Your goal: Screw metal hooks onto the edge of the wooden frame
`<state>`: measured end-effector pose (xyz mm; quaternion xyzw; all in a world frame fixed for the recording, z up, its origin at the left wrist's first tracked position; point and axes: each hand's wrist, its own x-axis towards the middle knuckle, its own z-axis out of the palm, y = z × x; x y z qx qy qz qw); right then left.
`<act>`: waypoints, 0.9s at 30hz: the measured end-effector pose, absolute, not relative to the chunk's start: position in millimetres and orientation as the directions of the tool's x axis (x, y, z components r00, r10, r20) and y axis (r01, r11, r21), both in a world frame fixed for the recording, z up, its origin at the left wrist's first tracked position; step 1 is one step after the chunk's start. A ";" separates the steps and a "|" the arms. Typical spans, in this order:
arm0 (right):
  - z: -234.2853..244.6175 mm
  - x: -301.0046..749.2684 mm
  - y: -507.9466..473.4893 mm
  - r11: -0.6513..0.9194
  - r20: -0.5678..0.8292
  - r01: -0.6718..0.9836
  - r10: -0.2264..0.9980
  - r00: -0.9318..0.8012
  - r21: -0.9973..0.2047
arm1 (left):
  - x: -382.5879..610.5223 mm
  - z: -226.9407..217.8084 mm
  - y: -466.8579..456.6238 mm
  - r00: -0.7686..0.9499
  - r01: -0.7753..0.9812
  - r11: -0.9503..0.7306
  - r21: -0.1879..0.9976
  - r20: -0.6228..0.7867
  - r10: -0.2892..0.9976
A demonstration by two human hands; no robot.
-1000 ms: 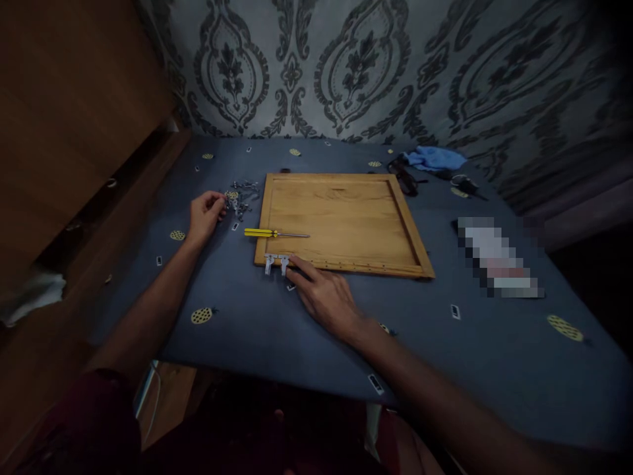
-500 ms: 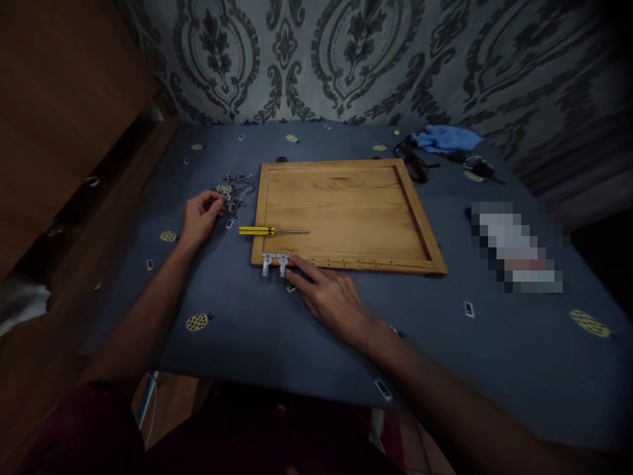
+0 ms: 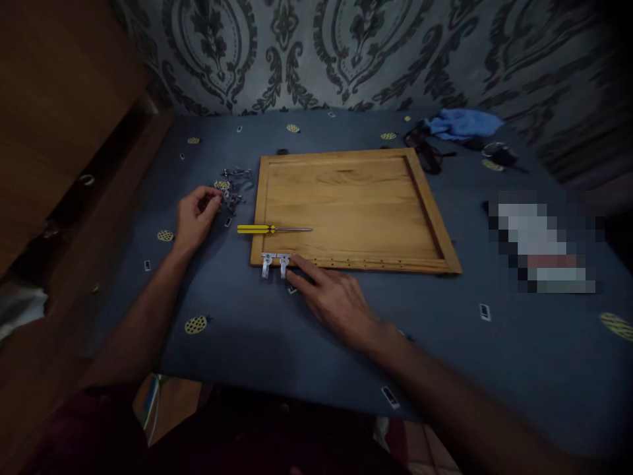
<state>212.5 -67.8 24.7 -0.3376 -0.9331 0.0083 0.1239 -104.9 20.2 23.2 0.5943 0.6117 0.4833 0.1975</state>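
Head view: a wooden framed panel (image 3: 346,204) lies flat at the middle of the blue worktop (image 3: 301,349), a row of small dark holes along its near edge. Two metal brackets (image 3: 283,262) sit side by side at its near left corner, their lower ends jutting past the edge. The right hand (image 3: 336,303) reaches in from the near right, its index fingertip touching the right-hand bracket, thumb and index a narrow gap apart. The left hand (image 3: 194,221) is at the near left side of a loose pile of small metal parts (image 3: 235,198), left of the panel; its fingers are drawn close together, and I cannot tell whether they hold a part. A yellow-handled screwdriver (image 3: 256,229) lies across the panel's left rail, tip pointing right. At the far right are dark-framed glasses (image 3: 430,158) and a crumpled blue cloth (image 3: 463,124).
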 end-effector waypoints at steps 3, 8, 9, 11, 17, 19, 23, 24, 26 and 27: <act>25.8 212.8 -67.6 0.775 0.229 0.622 0.628 -0.743 -0.107 | -86.1 47.1 3.0 -0.085 0.593 -0.241 0.768 0.358 0.930; 23.3 212.4 -66.7 0.784 0.254 0.612 0.615 -0.746 -0.102 | -46.0 80.5 -29.3 0.473 0.647 -0.488 0.586 0.193 0.860; 22.8 212.2 -66.7 0.783 0.261 0.614 0.616 -0.743 -0.098 | -39.8 82.4 -34.2 0.523 0.675 -0.520 0.524 0.158 0.837; 22.4 212.0 -66.9 0.781 0.273 0.618 0.616 -0.739 -0.091 | -31.1 81.9 -40.9 0.588 0.701 -0.573 0.426 0.111 0.801; 24.6 211.3 -67.7 0.779 0.258 0.619 0.621 -0.740 -0.100 | -28.3 67.7 -42.0 0.592 0.735 -0.587 0.340 0.101 0.799; 24.9 211.3 -67.6 0.779 0.242 0.617 0.624 -0.743 -0.111 | -28.8 63.8 -41.0 0.595 0.730 -0.586 0.352 0.094 0.798; 25.1 210.8 -67.6 0.777 0.224 0.620 0.628 -0.746 -0.112 | -26.6 60.3 -41.4 0.601 0.729 -0.589 0.349 0.083 0.795; 25.1 210.7 -67.6 0.775 0.221 0.623 0.630 -0.745 -0.108 | -25.7 60.5 -41.7 0.601 0.731 -0.587 0.348 0.080 0.795; 25.0 210.8 -67.7 0.771 0.215 0.629 0.634 -0.743 -0.102 | -24.3 61.6 -42.1 0.601 0.732 -0.584 0.350 0.071 0.796; 24.6 211.3 -67.8 0.768 0.213 0.631 0.637 -0.740 -0.104 | -23.8 62.3 -42.1 0.602 0.732 -0.583 0.352 0.067 0.796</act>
